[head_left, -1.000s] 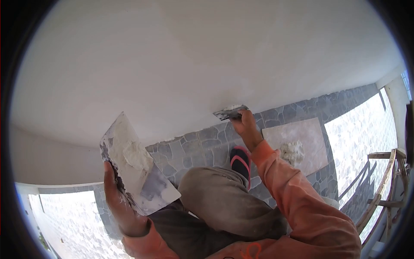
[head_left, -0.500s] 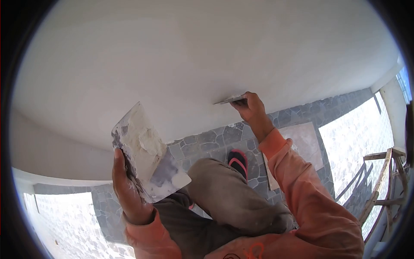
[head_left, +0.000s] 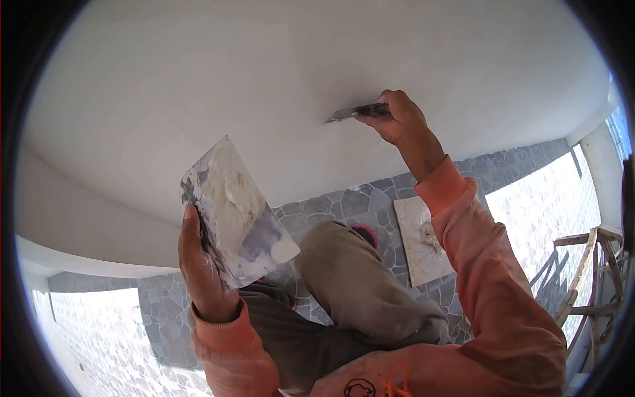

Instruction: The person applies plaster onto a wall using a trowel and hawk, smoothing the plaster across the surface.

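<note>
My left hand (head_left: 200,264) grips a flat, rectangular plastering board (head_left: 281,246) along its near left edge, the thumb showing at the side. A thick heap of off-white putty (head_left: 231,192) lies across its face, with grey smears around it. My right hand (head_left: 400,118) is closed round a putty knife (head_left: 357,112), a thin dark blade whose edge is right at the pale wall (head_left: 218,59). The handle is mostly hidden by my fingers. Faint damp-looking patches show on the wall around the blade.
On the grey stone-patterned floor (head_left: 317,212) lies a stained square board (head_left: 423,245), beside my foot in a dark and pink sandal (head_left: 366,235). A rough wooden trestle (head_left: 589,278) stands at the far right. Bright sunlight falls on the paving at both sides.
My right hand has moved up the wall with the putty knife, its blade now tilted differently. My left hand and the loaded board have shifted slightly up and right.
</note>
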